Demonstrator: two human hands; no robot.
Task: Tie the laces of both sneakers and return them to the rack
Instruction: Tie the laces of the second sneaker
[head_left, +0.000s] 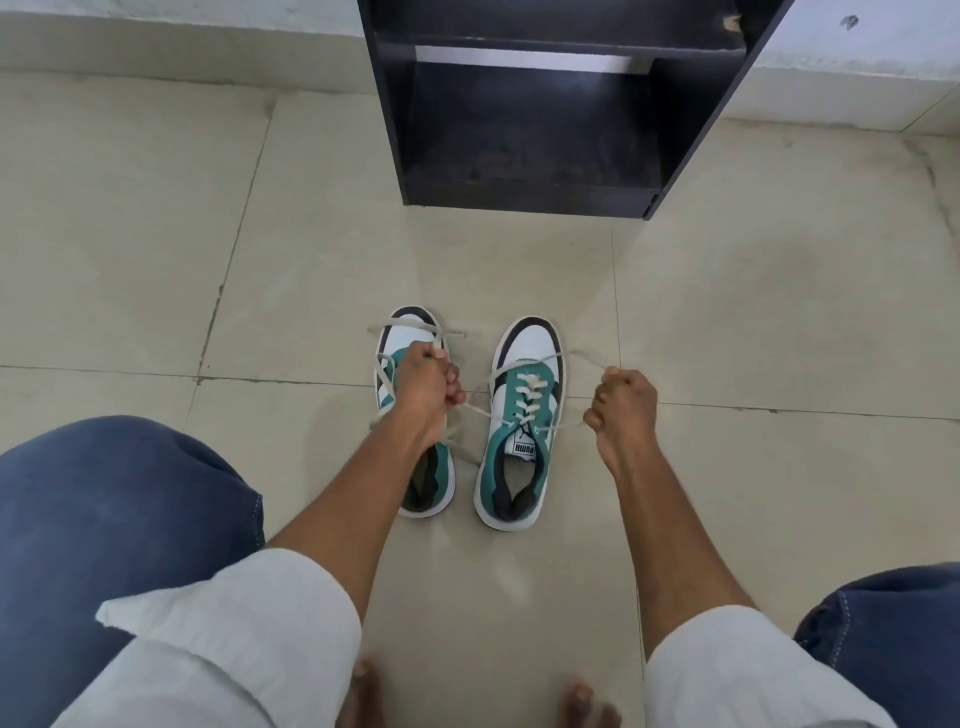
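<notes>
Two teal, white and black sneakers stand side by side on the floor, toes pointing at the rack. The right sneaker (522, 431) has pale laces (527, 395) pulled out sideways. My left hand (426, 387) is closed on one lace end, hovering over the left sneaker (410, 332) and hiding its middle. My right hand (621, 402) is closed on the other lace end, to the right of the right sneaker. The left sneaker's own laces lie loose across its toe. The black shoe rack (524, 197) stands straight ahead, its lowest shelf holding nothing.
Beige floor tiles (727, 291) surround the shoes. A white wall base runs behind the rack. My knees in blue jeans are at the lower left and right, my bare toes at the bottom edge.
</notes>
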